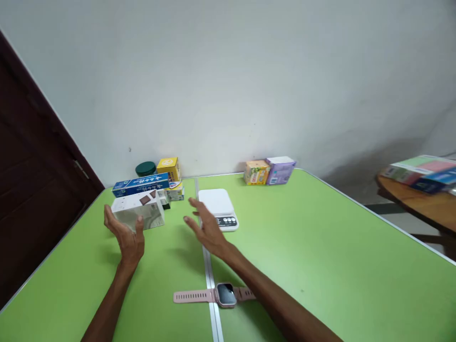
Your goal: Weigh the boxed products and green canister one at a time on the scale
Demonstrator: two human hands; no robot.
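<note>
Pink-strapped smartwatch (225, 294) lies nearest, on the near side of the white scale (215, 202). Left of the scale, the left hand (128, 240) grips a pale carton (137, 209), thumb on its near face, other fingers around its left end. The right hand (211, 233), fingers spread and seemingly holding nothing, overlaps the scale's left edge in view; contact is unclear. The carton looks light, stiff yet dentable, perhaps slick; its long sides should give the steadiest hold. Just behind it, a blue box (140, 184), yellow box (168, 166) and green lid (146, 168) crowd the far side. Right of the scale, orange box (257, 175) and purple box (280, 172) stand together.
</note>
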